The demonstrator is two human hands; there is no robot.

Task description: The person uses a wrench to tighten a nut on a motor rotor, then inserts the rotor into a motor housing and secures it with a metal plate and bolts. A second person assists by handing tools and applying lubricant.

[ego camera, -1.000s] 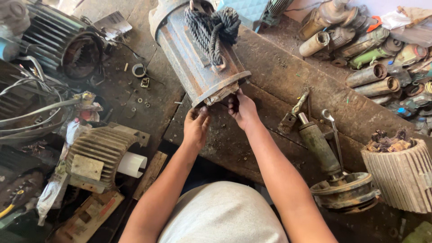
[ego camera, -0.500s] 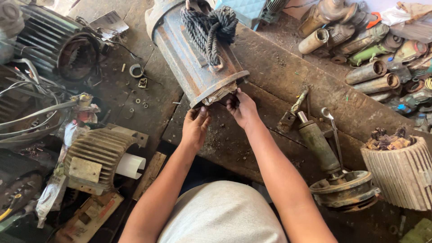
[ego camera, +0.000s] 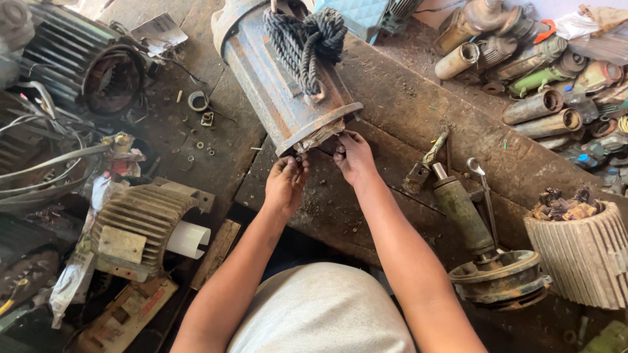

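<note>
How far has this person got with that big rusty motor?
The motor lies on the bench, open end toward the person. Both hands, left and right, are at that rim, on the paper lining. The lining is still in place. The rope remains tied.

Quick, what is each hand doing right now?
Left hand: fingers curled at the lower rim of the rusty motor housing, grip unclear.
Right hand: fingertips pinched at the same rim; held object cannot be told.
</note>
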